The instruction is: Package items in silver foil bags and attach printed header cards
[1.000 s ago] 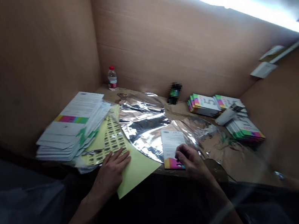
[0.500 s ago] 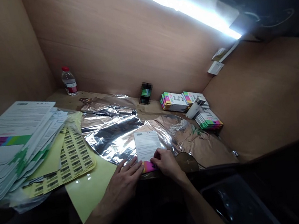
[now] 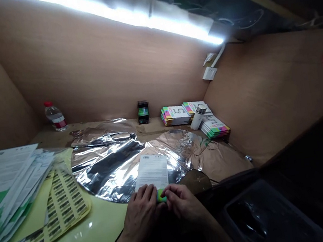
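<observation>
A white printed card point(image 3: 151, 171) with a colourful lower band lies on crinkled silver foil point(image 3: 107, 167) at the near edge of the table. Flat on the card's lower left is my left hand point(image 3: 142, 211), its fingers stretched out side by side. My right hand point(image 3: 182, 201) is closed in a pinch at the card's lower right, over the green and yellow part of the band. Its fingertips hide whether only the card's edge or something small is between them.
Printed cards point(image 3: 3, 172) and yellow barcode label sheets point(image 3: 66, 199) lie at the left. Behind stand a red-capped bottle point(image 3: 55, 117) and a phone-like device point(image 3: 143, 112). Booklet stacks point(image 3: 175, 114) and a white cylinder point(image 3: 198, 117) are at the back right. A dark bin point(image 3: 270, 214) sits below right.
The view has shifted. My left hand has moved further over the card's lower part. The band's visible part is now green and yellow instead of pink.
</observation>
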`<state>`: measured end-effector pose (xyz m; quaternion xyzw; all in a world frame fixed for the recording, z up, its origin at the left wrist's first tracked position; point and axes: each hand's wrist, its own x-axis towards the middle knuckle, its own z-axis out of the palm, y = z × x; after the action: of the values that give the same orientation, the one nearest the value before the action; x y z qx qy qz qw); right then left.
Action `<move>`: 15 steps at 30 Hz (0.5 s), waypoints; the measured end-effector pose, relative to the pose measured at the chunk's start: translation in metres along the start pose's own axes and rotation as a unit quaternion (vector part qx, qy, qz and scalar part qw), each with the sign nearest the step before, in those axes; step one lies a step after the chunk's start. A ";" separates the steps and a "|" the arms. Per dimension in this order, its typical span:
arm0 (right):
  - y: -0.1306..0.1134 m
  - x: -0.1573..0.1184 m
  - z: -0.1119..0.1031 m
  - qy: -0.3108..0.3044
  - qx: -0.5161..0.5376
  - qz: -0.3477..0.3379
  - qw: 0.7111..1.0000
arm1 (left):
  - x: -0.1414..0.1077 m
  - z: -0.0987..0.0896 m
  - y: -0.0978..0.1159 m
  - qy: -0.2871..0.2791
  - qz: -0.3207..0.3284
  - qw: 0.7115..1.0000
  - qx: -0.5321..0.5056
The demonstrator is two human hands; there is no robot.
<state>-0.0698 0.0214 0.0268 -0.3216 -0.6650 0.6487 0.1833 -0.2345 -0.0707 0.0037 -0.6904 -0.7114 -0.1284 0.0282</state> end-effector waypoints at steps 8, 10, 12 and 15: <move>0.038 -0.052 -0.024 0.109 0.012 0.005 0.994 | -0.055 0.008 -0.012 0.157 0.148 0.975 -0.055; 0.052 -0.063 -0.029 0.115 0.009 0.025 0.993 | -0.061 -0.014 -0.017 0.245 0.070 0.950 -0.181; 0.061 -0.070 -0.026 0.090 -0.009 0.035 0.995 | -0.055 -0.041 -0.018 0.327 -0.134 0.868 -0.348; 0.063 -0.072 -0.004 -0.002 -0.050 -0.030 0.998 | -0.028 -0.064 -0.001 0.373 -0.369 0.683 -0.509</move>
<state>-0.0027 -0.0266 -0.0220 -0.3092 -0.7062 0.6096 0.1848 -0.2427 -0.1125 0.0592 -0.1755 -0.6642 -0.7177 -0.1140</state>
